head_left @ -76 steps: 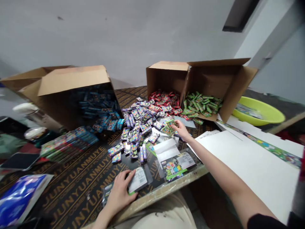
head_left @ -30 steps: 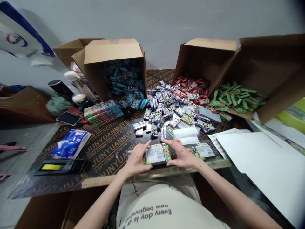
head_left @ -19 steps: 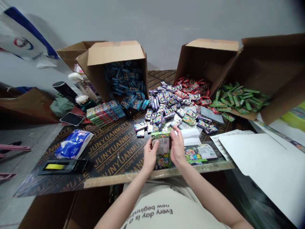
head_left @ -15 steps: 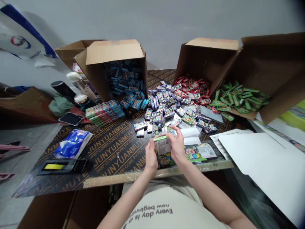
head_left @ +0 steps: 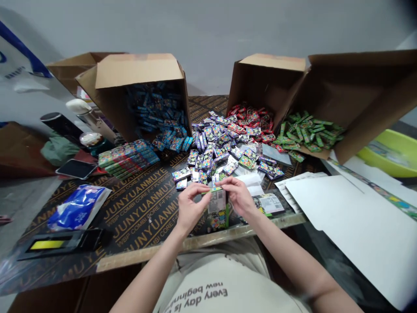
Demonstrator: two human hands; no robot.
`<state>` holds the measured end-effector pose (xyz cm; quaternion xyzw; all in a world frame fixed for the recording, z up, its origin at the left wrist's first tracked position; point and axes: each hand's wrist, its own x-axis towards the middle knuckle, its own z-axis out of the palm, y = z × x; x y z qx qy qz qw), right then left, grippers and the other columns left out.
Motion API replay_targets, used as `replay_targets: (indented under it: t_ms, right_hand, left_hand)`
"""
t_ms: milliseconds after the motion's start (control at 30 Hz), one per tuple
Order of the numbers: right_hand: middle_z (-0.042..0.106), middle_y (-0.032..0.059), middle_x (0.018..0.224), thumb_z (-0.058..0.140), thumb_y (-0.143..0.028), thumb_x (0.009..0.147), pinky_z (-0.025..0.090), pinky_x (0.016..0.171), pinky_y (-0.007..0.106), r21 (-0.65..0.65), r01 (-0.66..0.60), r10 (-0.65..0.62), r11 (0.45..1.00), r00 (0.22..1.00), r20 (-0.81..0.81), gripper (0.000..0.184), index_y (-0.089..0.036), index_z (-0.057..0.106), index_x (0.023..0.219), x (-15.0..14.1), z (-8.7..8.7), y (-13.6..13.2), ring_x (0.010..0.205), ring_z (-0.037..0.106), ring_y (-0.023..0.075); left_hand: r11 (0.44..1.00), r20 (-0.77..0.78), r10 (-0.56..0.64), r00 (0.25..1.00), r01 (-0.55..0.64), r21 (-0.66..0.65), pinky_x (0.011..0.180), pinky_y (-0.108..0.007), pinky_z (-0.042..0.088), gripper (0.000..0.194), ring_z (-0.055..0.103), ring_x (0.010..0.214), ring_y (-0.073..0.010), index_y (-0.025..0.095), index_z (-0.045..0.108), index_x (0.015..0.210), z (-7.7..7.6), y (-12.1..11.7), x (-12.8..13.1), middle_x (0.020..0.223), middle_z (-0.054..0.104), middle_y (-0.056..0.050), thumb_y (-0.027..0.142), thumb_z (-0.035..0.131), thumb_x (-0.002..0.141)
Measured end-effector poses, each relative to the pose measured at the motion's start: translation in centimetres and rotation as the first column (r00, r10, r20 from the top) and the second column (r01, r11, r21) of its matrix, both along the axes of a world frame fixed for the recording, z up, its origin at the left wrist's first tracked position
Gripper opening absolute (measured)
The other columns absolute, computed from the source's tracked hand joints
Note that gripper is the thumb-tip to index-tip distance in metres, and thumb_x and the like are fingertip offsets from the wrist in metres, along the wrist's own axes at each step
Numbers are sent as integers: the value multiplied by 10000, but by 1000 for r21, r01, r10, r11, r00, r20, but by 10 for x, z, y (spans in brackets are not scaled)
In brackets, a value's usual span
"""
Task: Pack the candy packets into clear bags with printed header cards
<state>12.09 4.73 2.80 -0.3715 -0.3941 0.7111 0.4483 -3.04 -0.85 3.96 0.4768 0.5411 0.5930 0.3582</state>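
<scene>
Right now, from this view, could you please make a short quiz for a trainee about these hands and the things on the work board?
1. What do the left hand and the right hand hold between them?
A. a printed card package
B. a red packet
C. a tissue pack

2. True or false: the stack of boxes stands on the white paper sheet.

3. Fill in the missing word: the large gold word repeated on the board is ____.

Key: 1. A; 2. False, it stands on the board; 3. JUNYUANMUYE.
</scene>
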Motion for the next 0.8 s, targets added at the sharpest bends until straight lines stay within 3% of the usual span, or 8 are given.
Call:
replay_targets:
  t_ms: [67, 133, 267, 367, 533, 700, 767, 800]
  right_hand:
    - [699, 31, 815, 663, -214, 656, 463, 776, 305, 223, 29, -49, 974, 995, 84, 71, -183, 666, 720, 4, -3, -3, 802, 626, 178]
    - [696, 33, 808, 674, -266, 679, 466, 774, 309, 342, 24, -88, 939, 981, 172, 107, -192, 692, 754, 8, -4, -4, 803, 620, 182]
    - [686, 25, 750, 702, -301, 667, 485, 679, 285, 363, -26, -80, 932, 958, 275, 146, -187, 699, 759, 11, -1, 0, 688, 609, 157]
    - [668, 13, 685, 709, -314, 658, 484, 614, 263, 361, -66, -47, 930, 954, 296, 157, -179, 686, 734, 12, 3, 4, 614, 590, 137]
    - [678, 37, 724, 641, -298, 745, 496, 662, 299, 520, -120, -99, 846, 922, 375, 119, -187, 682, 747, 20, 3, -1, 681, 616, 165]
    - [688, 64, 932, 565, -246, 812, 452, 837, 379, 782, -257, -157, 568, 899, 409, 134, -225, 682, 873, 33, -6, -2, 888, 607, 196]
    - [664, 63, 1032, 533, -269, 833, 407, 897, 402, 768, -320, -169, 555, 861, 480, 177, -237, 671, 940, 42, -9, 11, 977, 575, 206]
    - [646, 57, 1080, 533, -285, 831, 375, 930, 408, 731, -330, -209, 597, 816, 539, 192, -245, 662, 967, 48, -10, 21, 1029, 549, 211]
  left_hand:
    - [999, -133, -19, 991, 23, 25, 748, -285, 469, 58, 614, 768, -174, 167, 694, 660, 3, 0, -2, 763, 675, -51, 224, 682, 656]
    - [999, -139, -41, 989, 37, -34, 694, -273, 484, 101, 620, 716, -168, 160, 697, 679, 5, 3, -6, 736, 680, -49, 257, 696, 652]
    - [972, -82, -114, 990, 94, -216, 604, -250, 487, 189, 617, 612, -154, 135, 695, 709, 11, 16, -12, 684, 688, -44, 273, 746, 589]
    - [962, -125, -149, 981, 115, -249, 579, -247, 484, 152, 612, 571, -152, 127, 687, 654, 17, 20, -14, 625, 680, -44, 246, 749, 583]
    - [987, -426, -148, 892, 163, 0, 619, -264, 484, 125, 622, 635, -159, 150, 659, 603, 18, 12, -11, 673, 673, -59, 238, 676, 689]
    - [942, -592, -118, 797, 279, 187, 685, -269, 490, 89, 628, 730, -155, 161, 646, 686, 11, 2, -9, 810, 676, -82, 203, 615, 757]
    - [937, -586, -133, 799, 295, 189, 696, -269, 492, 85, 636, 737, -155, 175, 642, 704, 6, 2, -13, 820, 685, -71, 199, 595, 772]
    - [943, -582, -124, 804, 277, 182, 707, -273, 492, 84, 639, 742, -160, 182, 642, 706, 3, 4, -17, 818, 690, -66, 207, 595, 771]
